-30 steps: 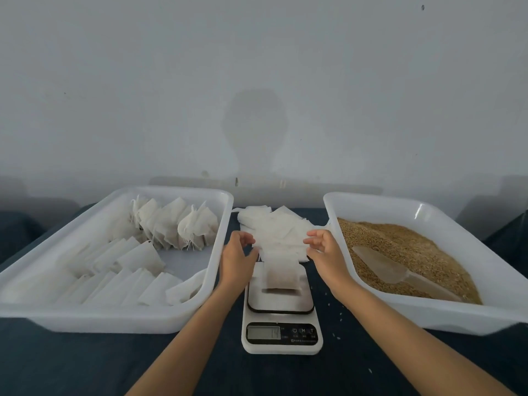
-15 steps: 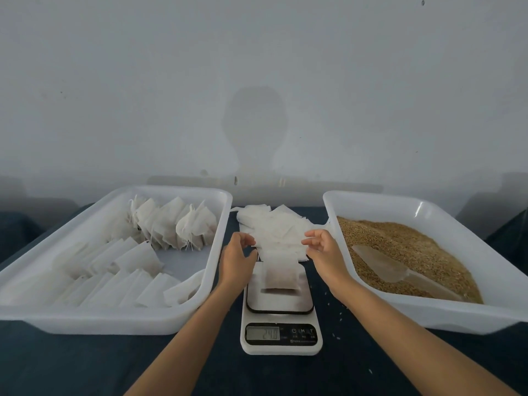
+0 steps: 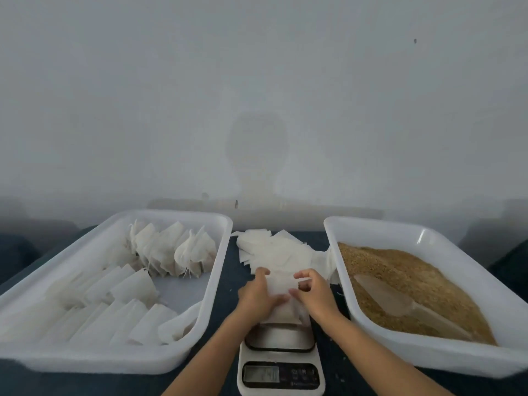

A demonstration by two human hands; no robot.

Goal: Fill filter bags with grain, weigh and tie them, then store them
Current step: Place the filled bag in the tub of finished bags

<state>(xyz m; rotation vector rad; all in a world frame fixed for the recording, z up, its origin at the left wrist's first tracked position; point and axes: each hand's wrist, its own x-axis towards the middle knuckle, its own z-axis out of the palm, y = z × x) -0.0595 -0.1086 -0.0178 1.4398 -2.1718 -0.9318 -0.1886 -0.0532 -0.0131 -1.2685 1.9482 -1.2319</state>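
Nearest: one scale (image 3: 281,364), display lit, digits unreadable. Just beyond it, one filter bag (image 3: 281,292) over the scale's platform, held between both hands. Left hand (image 3: 258,297) grips its left edge, fingers curled; right hand (image 3: 313,294) pinches its top right edge. Two white trays: left tray (image 3: 85,358) holds filled bags (image 3: 171,250), too many and too overlapped to count; right tray (image 3: 428,350) holds grain (image 3: 405,275) and one scoop (image 3: 400,302). Farthest: one pile of empty bags (image 3: 274,250) between the trays.
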